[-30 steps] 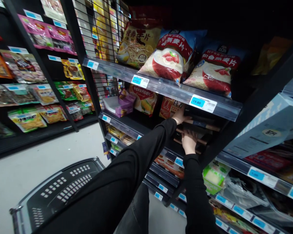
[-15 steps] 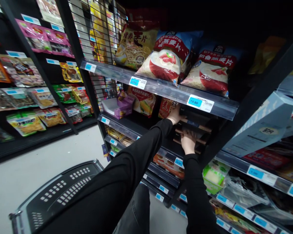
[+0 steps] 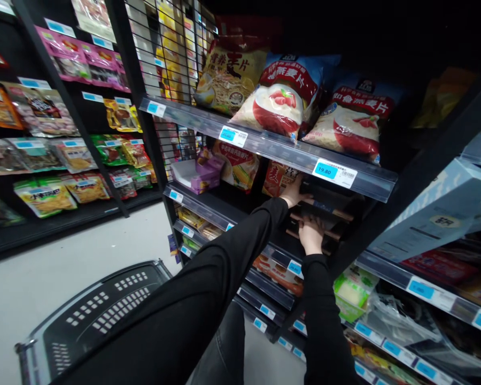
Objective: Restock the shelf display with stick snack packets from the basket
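My left hand (image 3: 292,194) reaches under the upper shelf, at the left end of a stack of dark flat boxes (image 3: 327,205). Its thumb stretches along the front of the upper boxes, and its other fingers are partly hidden. Lower down, my right hand (image 3: 311,234) lies against the front of the same stack with its fingers spread upward. Neither hand wraps round a box. Beside my left hand stands a red cereal bag (image 3: 276,179). Another bag (image 3: 237,166), with corn pictured on it, leans farther left.
Oat bags (image 3: 282,96) fill the upper shelf (image 3: 264,149), which overhangs my hands. A purple carton (image 3: 202,172) sits at the shelf's left. A dark shopping basket (image 3: 104,310) is at lower left. A large light-blue box (image 3: 436,214) stands at right.
The view has shifted slightly, so the shelves appear a little farther right and lower. Both hands stay at the stack of boxes, with hardly any change in their pose.
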{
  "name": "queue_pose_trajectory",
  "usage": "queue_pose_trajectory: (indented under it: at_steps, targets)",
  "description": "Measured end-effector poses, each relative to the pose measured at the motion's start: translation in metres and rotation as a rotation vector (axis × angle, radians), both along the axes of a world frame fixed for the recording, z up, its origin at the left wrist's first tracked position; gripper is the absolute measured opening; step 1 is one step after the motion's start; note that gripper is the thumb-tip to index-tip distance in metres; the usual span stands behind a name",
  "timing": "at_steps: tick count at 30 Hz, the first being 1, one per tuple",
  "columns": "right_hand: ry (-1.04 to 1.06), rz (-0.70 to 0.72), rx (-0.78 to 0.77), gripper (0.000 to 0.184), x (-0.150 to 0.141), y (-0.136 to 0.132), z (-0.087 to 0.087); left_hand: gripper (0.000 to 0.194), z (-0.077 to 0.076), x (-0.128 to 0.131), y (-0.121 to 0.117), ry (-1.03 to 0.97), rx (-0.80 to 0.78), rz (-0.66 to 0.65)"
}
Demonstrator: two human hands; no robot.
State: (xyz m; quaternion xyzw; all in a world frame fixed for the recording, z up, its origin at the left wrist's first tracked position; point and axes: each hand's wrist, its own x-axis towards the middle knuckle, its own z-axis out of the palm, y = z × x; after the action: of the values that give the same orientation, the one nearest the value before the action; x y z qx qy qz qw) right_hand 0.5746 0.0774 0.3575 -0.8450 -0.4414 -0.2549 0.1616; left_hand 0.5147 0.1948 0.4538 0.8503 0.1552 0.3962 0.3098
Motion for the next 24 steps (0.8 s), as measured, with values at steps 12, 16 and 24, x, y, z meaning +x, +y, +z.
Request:
queue_pose_trajectory:
  at_steps: [12, 16, 24]
  targets:
    - [-0.073, -0.044, 0.111, 0.029, -0.019, -0.008, 0.008, 0.075, -0.008, -0.01, -0.001, 0.034, -0.173, -0.028]
    - [-0.056, -0.016, 0.223, 0.031, -0.043, -0.016, 0.009, 0.058, -0.006, -0.007, -0.005, 0.139, -0.162, -0.016]
    - [0.078, 0.269, 0.341, 0.022, -0.141, -0.05, -0.032, 0.057, -0.005, 0.003, -0.014, 0.15, -0.111, 0.006]
